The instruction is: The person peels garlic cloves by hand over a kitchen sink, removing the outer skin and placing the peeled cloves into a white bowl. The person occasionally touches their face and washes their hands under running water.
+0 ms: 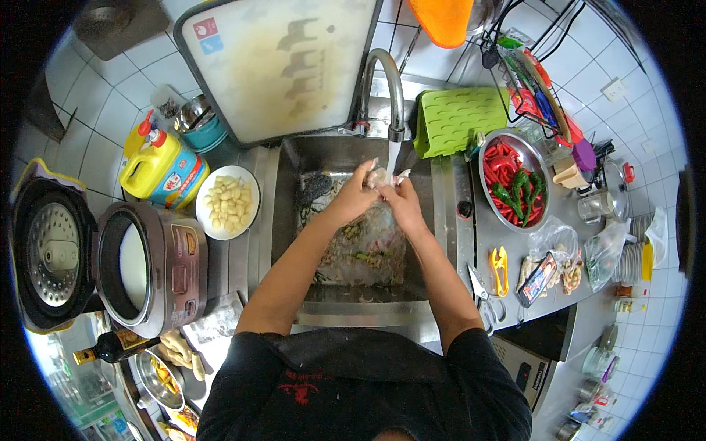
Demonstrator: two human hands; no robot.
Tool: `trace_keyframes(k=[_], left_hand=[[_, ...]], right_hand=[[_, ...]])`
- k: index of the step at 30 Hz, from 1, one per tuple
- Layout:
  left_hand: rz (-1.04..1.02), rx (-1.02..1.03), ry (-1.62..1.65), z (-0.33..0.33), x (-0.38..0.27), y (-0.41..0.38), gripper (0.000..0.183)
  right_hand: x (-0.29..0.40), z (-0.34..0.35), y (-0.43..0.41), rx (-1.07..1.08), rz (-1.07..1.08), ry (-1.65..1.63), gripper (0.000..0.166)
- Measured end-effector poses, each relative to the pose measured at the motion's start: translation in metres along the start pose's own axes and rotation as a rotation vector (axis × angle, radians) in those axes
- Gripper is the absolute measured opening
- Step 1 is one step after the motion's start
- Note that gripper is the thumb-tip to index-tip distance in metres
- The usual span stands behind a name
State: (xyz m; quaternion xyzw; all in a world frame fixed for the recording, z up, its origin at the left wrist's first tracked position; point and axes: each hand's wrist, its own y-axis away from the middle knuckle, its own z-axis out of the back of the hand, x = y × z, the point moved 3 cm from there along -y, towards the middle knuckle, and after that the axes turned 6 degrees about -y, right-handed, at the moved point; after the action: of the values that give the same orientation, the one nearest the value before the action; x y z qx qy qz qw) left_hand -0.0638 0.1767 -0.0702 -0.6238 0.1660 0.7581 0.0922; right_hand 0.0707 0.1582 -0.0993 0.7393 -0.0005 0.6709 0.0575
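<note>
Water runs from the curved metal faucet (pixel 392 93) onto both hands above the steel sink (pixel 342 149). My left hand (pixel 356 193) and my right hand (pixel 402 198) are close together, both gripping a small pale, wet item (pixel 378 176) whose kind I cannot tell. Below them, murky water and food scraps (pixel 358 248) lie in the sink. A dark mesh-like scrubber or scrap (pixel 315 188) sits at the sink's upper left, near my left hand.
Left of the sink stand a plate of peeled garlic cloves (pixel 227 203), a yellow detergent jug (pixel 160 171) and an open rice cooker (pixel 160 270). On the right are a bowl of red and green peppers (pixel 514 182), scissors (pixel 485 300) and a phone (pixel 536 280). A cutting board (pixel 276 66) leans behind.
</note>
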Motion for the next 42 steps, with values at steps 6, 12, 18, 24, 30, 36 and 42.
trace_keyframes(k=[6,12,18,24,30,36,42], left_hand=[[0.301,0.007,0.281,-0.012,-0.006,-0.005,0.046],[-0.056,-0.477,0.123,-0.033,0.004,-0.012,0.043],[0.157,-0.259,0.471,-0.018,0.025,-0.016,0.035],[0.244,-0.046,0.634,-0.009,0.018,-0.012,0.031],[0.185,-0.036,0.772,-0.011,0.021,-0.012,0.031],[0.304,-0.350,0.709,-0.020,0.043,-0.021,0.030],[0.129,-0.489,0.241,-0.019,0.044,-0.017,0.030]], right_hand=[[0.006,0.001,-0.006,-0.022,-0.169,0.227,0.055],[0.031,-0.016,-0.004,-0.055,0.051,0.662,0.057],[0.006,-0.016,-0.006,-0.128,-0.060,0.017,0.039],[-0.033,0.018,-0.018,0.083,0.086,0.440,0.027],[0.010,0.015,-0.020,0.054,-0.398,-0.049,0.043],[0.022,-0.017,-0.011,0.075,-0.188,0.609,0.082],[0.023,-0.018,0.003,-0.015,-0.182,0.639,0.068]])
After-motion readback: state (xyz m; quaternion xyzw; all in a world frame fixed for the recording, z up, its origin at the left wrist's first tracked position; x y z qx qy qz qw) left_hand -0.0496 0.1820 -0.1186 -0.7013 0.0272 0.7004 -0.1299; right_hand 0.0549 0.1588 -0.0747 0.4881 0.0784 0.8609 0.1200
